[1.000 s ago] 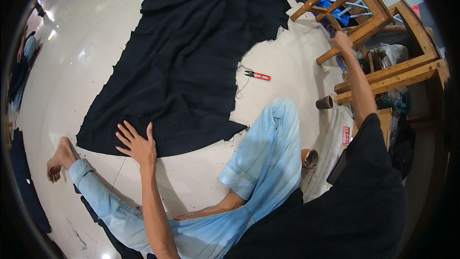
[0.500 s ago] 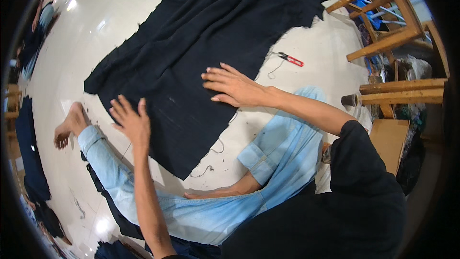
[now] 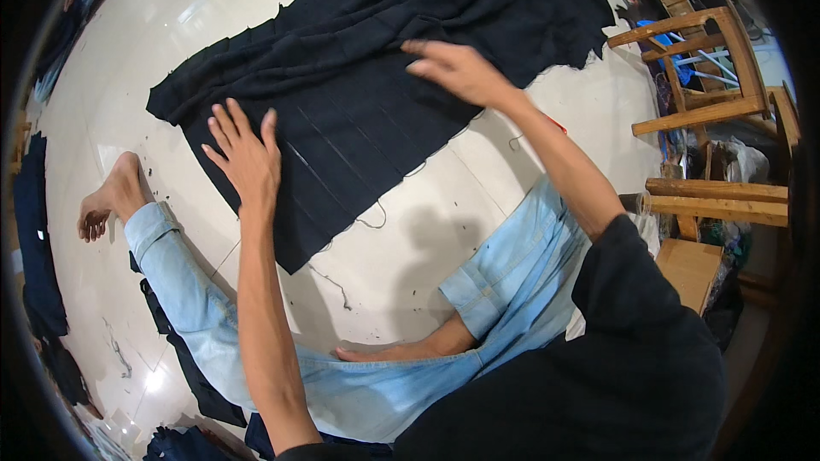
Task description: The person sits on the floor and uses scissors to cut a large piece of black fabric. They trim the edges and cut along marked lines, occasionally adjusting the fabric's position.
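Observation:
A large dark cloth [image 3: 342, 154] with frayed edges lies spread on the floor in front of me, bunched into folds along its far side. Faint pale lines run across its flatter near part. My left hand [image 3: 246, 158] rests on the cloth's left part, fingers spread, holding nothing. Over the cloth's middle reaches my right hand [image 3: 461, 75], slightly blurred, its fingers stretched out along a fold. Nothing shows in its grasp. Behind my right forearm, a bit of the red handle [image 3: 557, 127] of the thread snips peeks out; the rest is hidden.
Loose threads [image 3: 342, 290] and lint dot the pale tiled floor [image 3: 410, 239] between my jeans-clad legs. Wooden stools [image 3: 700, 111] and a cardboard piece [image 3: 688, 269] stand at the right. Dark cloth [image 3: 38, 239] lies at the far left, and more [image 3: 192, 367] beside my left leg.
Both hands have moved away from me, the right also to the right. The cloth's near edge has shifted farther off, its folds bunched up more. My right forearm now covers most of the snips.

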Action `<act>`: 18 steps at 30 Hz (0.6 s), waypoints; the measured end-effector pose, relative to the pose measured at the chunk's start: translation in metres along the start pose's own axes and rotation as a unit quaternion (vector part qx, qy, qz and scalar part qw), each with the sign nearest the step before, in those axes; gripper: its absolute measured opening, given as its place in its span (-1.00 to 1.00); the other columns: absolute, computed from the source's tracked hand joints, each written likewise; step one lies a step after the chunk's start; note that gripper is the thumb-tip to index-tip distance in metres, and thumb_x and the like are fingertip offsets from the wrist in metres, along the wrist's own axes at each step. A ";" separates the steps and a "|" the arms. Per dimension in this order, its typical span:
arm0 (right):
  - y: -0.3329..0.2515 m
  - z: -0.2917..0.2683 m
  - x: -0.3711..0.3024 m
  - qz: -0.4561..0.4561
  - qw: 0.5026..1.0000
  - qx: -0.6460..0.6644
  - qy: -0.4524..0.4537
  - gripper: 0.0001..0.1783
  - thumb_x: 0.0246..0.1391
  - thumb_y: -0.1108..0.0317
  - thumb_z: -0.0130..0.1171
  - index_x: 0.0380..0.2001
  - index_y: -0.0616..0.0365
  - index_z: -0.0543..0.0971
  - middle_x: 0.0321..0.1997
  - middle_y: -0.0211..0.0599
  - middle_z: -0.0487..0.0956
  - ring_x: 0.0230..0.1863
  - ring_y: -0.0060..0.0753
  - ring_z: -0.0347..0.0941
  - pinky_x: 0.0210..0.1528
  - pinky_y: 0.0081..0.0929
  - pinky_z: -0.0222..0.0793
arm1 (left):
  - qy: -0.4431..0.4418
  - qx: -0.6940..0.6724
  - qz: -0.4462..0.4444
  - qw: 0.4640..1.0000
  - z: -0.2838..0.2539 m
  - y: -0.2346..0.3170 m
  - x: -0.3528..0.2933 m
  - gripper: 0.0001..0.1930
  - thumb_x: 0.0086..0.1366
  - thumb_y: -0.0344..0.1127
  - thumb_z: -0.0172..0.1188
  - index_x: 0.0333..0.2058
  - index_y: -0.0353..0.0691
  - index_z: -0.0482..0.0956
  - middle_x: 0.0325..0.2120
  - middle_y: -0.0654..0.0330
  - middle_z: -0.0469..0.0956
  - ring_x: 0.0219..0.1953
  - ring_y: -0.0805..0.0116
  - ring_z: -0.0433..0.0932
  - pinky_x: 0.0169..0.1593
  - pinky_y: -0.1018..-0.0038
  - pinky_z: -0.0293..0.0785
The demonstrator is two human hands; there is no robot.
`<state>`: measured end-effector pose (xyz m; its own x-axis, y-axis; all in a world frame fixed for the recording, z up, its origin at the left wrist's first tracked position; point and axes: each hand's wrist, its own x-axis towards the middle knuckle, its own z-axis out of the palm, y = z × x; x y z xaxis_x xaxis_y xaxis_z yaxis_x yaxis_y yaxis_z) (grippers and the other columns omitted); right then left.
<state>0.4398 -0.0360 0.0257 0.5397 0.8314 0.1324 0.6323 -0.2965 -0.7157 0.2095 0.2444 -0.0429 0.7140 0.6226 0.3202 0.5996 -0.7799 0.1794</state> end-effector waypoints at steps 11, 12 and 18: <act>0.056 -0.129 -0.232 0.360 0.889 -0.025 0.280 -0.64 0.22 0.17 0.16 -0.53 0.18 0.70 -0.62 -0.17 0.61 -0.49 -0.37 0.60 -0.41 -0.38 0.42 | -0.143 0.025 -0.059 0.988 -0.061 -0.042 -0.135 -0.32 0.50 0.12 -0.18 0.44 -0.09 0.00 0.47 0.04 -0.10 0.50 0.01 -0.16 0.45 -0.06 -0.26; 0.045 -0.114 -0.230 0.347 0.895 -0.119 0.256 -0.72 0.20 0.27 0.17 -0.50 0.20 0.68 -0.64 -0.17 0.58 -0.52 -0.37 0.57 -0.42 -0.38 0.40 | -0.152 0.000 -0.076 0.985 -0.060 -0.034 -0.138 -0.31 0.50 0.13 -0.18 0.44 -0.12 0.00 0.47 0.02 -0.10 0.50 -0.01 -0.16 0.45 -0.06 -0.25; -0.016 -0.060 -0.173 0.258 0.961 0.003 0.096 -0.81 0.07 0.34 0.27 -0.31 0.26 0.64 -0.42 -0.11 0.68 -0.32 -0.15 0.63 -0.20 -0.27 0.51 | -0.213 -0.026 -0.007 0.977 -0.097 0.006 -0.177 -0.31 0.51 0.06 -0.17 0.44 -0.21 -0.01 0.48 -0.01 -0.14 0.50 -0.02 -0.23 0.46 -0.03 -0.33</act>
<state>0.3696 -0.2036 0.0551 0.8741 0.4714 -0.1172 0.2497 -0.6431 -0.7239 0.0514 0.1233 -0.0084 0.7980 0.5950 -0.0964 0.5993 -0.7661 0.2322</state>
